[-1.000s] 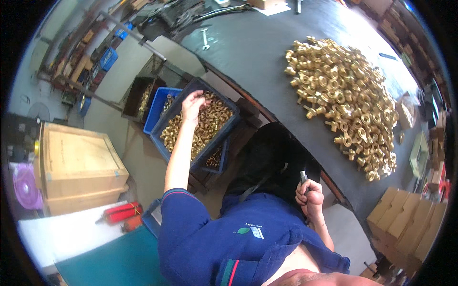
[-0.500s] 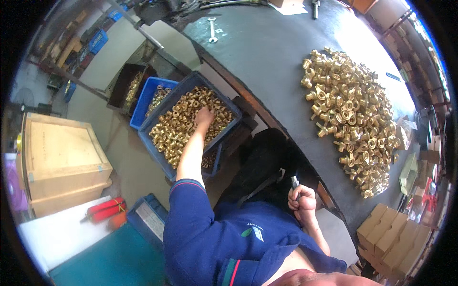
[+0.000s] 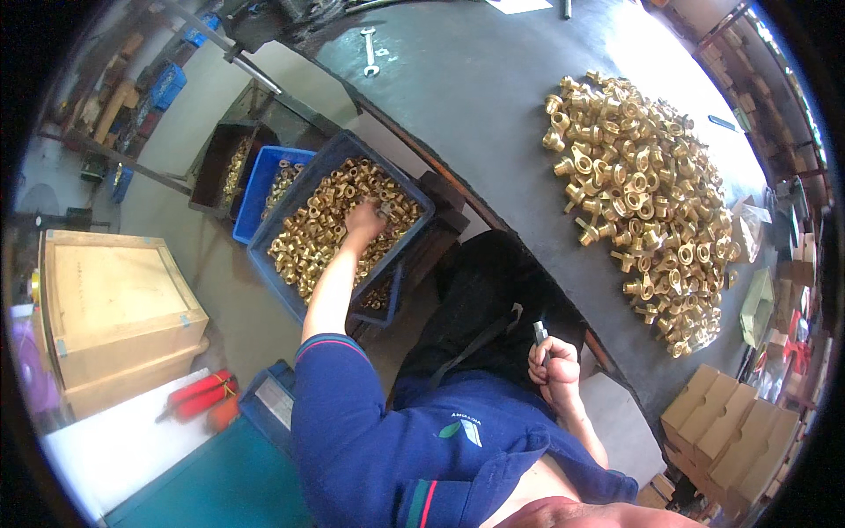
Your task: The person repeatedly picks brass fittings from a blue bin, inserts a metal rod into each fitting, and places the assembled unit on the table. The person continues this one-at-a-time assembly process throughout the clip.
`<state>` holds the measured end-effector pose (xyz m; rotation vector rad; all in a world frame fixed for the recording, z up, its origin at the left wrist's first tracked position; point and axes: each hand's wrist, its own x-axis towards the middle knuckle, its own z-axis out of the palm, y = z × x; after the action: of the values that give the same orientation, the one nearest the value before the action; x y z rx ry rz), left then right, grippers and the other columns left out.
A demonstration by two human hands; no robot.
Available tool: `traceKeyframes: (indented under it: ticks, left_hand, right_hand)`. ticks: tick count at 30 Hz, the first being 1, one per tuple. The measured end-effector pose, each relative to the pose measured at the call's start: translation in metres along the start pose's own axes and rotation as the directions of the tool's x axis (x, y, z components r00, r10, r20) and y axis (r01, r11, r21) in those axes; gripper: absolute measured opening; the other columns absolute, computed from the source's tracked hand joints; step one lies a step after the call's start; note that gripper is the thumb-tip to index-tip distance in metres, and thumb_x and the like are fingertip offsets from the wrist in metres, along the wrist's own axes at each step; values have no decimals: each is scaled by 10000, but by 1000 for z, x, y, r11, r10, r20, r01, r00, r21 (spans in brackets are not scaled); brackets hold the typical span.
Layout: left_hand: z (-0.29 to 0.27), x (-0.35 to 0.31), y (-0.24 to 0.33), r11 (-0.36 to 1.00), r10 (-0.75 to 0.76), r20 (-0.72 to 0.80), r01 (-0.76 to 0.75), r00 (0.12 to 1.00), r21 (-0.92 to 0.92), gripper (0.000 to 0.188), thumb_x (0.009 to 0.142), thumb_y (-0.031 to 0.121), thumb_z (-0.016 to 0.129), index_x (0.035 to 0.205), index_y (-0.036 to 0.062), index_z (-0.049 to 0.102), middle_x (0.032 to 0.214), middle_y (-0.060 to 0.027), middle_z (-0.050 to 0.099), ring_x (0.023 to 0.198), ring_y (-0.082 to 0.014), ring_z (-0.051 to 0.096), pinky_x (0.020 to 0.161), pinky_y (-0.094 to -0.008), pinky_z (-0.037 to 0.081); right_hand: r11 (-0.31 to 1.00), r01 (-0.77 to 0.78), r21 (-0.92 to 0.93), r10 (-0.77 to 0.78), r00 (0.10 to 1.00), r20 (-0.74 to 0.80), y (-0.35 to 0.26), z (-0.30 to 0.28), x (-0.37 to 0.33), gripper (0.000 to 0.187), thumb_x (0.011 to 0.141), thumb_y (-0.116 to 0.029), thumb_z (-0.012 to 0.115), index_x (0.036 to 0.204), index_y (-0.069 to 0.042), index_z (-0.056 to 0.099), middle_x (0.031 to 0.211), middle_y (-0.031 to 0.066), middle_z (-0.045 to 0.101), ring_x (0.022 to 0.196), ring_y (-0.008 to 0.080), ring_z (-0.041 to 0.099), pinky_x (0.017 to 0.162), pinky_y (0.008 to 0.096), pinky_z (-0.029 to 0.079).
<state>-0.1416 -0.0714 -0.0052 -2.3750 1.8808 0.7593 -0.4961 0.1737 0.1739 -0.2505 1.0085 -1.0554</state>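
Observation:
My left hand (image 3: 363, 223) reaches into a dark blue plastic bin (image 3: 267, 266) heaped with small brass fittings (image 3: 310, 231). Its fingers are closed, and a small fitting (image 3: 384, 209), greyer than the rest, shows at the fingertips. My right hand (image 3: 556, 363) stays close to my body, in front of the table edge, wrapped round a short grey metal tool (image 3: 540, 332). The tool's bright end sticks up out of the fist; the rest is hidden by the fingers.
On the dark table (image 3: 466, 106) lie a large pile of brass fittings with ring-shaped lugs (image 3: 647, 198) and an open-end wrench (image 3: 370, 51). A blue bin (image 3: 253, 198) stands behind the dark one. A wooden crate (image 3: 123, 290) is at left, cardboard boxes (image 3: 726, 422) at lower right.
My left hand has drawn slightly back in the bin, and a fitting now shows at its fingertips. My right hand keeps its grip on the tool. The whole view has shifted a little.

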Motion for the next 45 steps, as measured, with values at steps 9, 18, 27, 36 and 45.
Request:
traceKeyframes:
  ticks: [9, 18, 27, 36, 45]
  left_hand:
    - [37, -7, -15, 963, 110, 119, -135, 987, 233, 345, 732, 299, 625, 982, 62, 631, 1000, -160, 625, 942, -323, 598, 794, -423, 482]
    - [55, 17, -23, 996, -60, 175, 70, 983, -51, 514, 679, 446, 679, 947, 8, 640, 975, -187, 632, 936, -303, 608, 795, -391, 477]
    - [-48, -61, -13, 477, 153, 104, 19, 983, -879, 209, 810, 175, 641, 948, 18, 651, 802, -65, 665, 639, -124, 627, 611, -267, 513]
    - [-86, -204, 129, 232, 727, 199, 37, 658, -972, 130, 797, -8, 592, 918, -39, 630, 895, -118, 644, 778, -208, 636, 765, -338, 521]
    - [-71, -241, 182, 472, 758, 369, -63, 537, -879, 167, 792, -7, 622, 957, -28, 633, 878, -61, 653, 816, -107, 603, 757, -245, 494]
  right_hand:
    - [997, -23, -77, 27, 998, 60, 8, -1, -2, 92, 575, 47, 434, 641, 16, 490, 601, 61, 458, 416, 76, 332, 372, 202, 246]
    - [998, -6, -56, 8, 999, 49, 11, -15, -12, 98, 589, 46, 419, 647, 9, 488, 606, 62, 443, 440, 76, 338, 385, 193, 262]
    - [982, 16, -188, -6, 998, 55, 7, -13, -15, 116, 541, 43, 454, 636, 15, 515, 580, 68, 476, 429, 94, 384, 362, 206, 271]
    - [602, 481, -638, -189, 861, 471, -13, 26, -10, 102, 570, -28, 532, 669, -33, 558, 634, 64, 501, 603, 163, 485, 541, 292, 363]
    - [332, 482, -811, -280, 871, 403, -21, 7, -32, 134, 586, -176, 579, 658, -69, 546, 659, 101, 449, 591, 249, 467, 518, 341, 356]
